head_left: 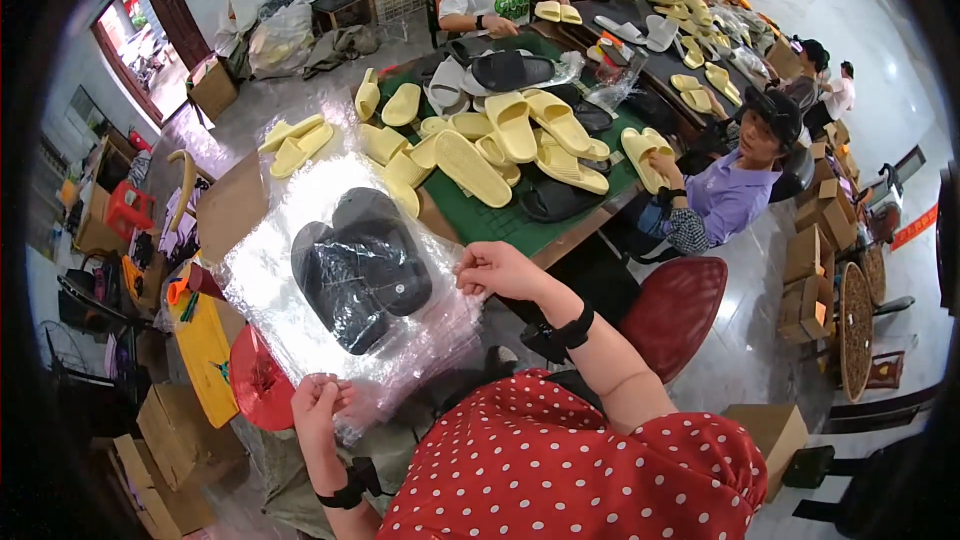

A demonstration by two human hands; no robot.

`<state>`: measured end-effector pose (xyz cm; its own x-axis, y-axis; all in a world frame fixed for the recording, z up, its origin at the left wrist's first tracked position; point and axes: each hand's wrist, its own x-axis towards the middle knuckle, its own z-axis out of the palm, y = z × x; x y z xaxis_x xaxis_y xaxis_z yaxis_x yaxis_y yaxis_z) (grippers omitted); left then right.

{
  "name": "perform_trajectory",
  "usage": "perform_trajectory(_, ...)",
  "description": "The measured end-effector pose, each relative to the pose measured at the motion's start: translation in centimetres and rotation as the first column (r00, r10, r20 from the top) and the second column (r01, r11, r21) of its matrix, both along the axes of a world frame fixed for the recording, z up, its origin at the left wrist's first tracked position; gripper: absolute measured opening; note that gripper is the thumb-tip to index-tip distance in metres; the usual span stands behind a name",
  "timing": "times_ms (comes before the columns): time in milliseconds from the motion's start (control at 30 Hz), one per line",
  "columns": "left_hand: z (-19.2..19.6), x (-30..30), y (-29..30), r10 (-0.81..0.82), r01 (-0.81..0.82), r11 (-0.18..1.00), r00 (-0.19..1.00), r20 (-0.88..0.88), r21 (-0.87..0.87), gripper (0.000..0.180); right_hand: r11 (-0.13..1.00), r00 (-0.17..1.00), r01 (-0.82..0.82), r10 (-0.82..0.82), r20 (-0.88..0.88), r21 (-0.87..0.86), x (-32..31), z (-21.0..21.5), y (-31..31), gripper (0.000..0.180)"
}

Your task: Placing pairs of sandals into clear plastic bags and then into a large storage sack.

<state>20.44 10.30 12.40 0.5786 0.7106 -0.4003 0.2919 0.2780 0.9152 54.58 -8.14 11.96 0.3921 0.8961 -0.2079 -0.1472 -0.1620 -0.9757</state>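
Note:
A pair of black slide slippers (345,275) lies inside a clear plastic bag (445,325), in front of me at the table's near end. My left hand (320,407) pinches the bag's near left corner between thumb and fingers. The right hand (497,270) grips the edge on the other side, its fingertips closed on the film. Shiny plastic lies beneath the slippers; I cannot tell how many layers there are. Beyond the bag, yellow slippers (470,168) are heaped on a green mat (445,223).
More black slippers (512,70) lie behind the heap. A red stool (675,315) stands at my right, a red roll (258,380) at my left. Co-workers (725,165) sit along the tables, one holding yellow slippers. Cardboard boxes (190,430) stand at left and right.

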Motion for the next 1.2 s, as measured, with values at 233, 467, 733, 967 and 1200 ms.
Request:
perform_trajectory(233, 1.2, 0.6, 1.6, -0.086, -0.196, 0.714, 0.928, 0.362, 0.672, 0.01, 0.885, 0.987, 0.146, -0.161, -0.003, 0.443, -1.4, 1.2, 2.6, 0.009)
perform_trajectory(467, -3.6, -0.3, 0.6, -0.129, -0.145, 0.485, 0.963, 0.235, 0.862, 0.006, 0.913, 0.953, 0.301, -0.297, -0.056, 0.276, -4.5, -3.8, 2.5, 0.022)
perform_trajectory(733, -5.6, 0.2, 1.1, 0.232, -0.242, 0.925, 0.97, 0.066, 0.294, 0.02, 0.911, 0.79, 0.406, -0.389, 0.474, 0.071, -7.5, -5.4, 2.7, 0.045)
perform_trajectory(967, -3.3, 2.9, 0.8, 0.295, -0.16, 0.824, 0.94, -0.17, 0.544, 0.041, 0.916, 0.697, 0.397, -0.342, 0.631, 0.058, -7.8, -5.8, 4.0, 0.037)
perform_trajectory(1200, -3.6, 3.7, 0.6, 0.26, -0.026, 0.789, 0.919, -0.296, 0.614, 0.048, 0.941, 0.706, 0.335, -0.275, 0.652, 0.034, -8.3, -5.9, 4.7, 0.032)
